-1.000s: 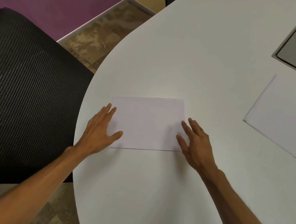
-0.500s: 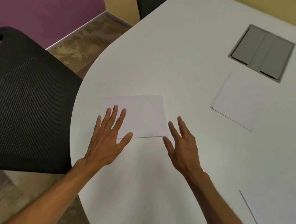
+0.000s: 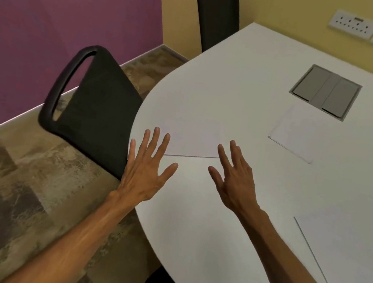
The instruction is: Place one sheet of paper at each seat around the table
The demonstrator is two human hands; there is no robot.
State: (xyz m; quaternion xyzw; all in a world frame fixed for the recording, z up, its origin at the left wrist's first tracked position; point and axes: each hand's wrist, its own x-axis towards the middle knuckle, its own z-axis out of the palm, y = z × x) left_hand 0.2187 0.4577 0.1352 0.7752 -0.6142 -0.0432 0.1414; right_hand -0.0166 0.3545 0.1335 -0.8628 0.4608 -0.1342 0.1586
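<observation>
One white sheet of paper [image 3: 193, 140] lies flat on the white table [image 3: 248, 90], in front of a black mesh chair [image 3: 93, 108]. My left hand [image 3: 147, 167] hovers open at the sheet's near left corner, fingers spread. My right hand [image 3: 233, 175] is open too, just off the sheet's near right corner, holding nothing. A thin stack of paper [image 3: 298, 131] rests further right, below the table's grey cable hatch [image 3: 326, 92]. Another sheet [image 3: 352, 258] lies at the near right edge of the view.
A second black chair [image 3: 216, 12] stands at the table's far end against the yellow wall. Wall sockets [image 3: 367, 29] sit at the upper right. A purple wall and patterned brown floor [image 3: 16, 188] lie to the left.
Both hands have lifted off the sheet and drawn back toward me, leaving it on the table. The view has pulled back and tilted up, showing the far chair and sockets.
</observation>
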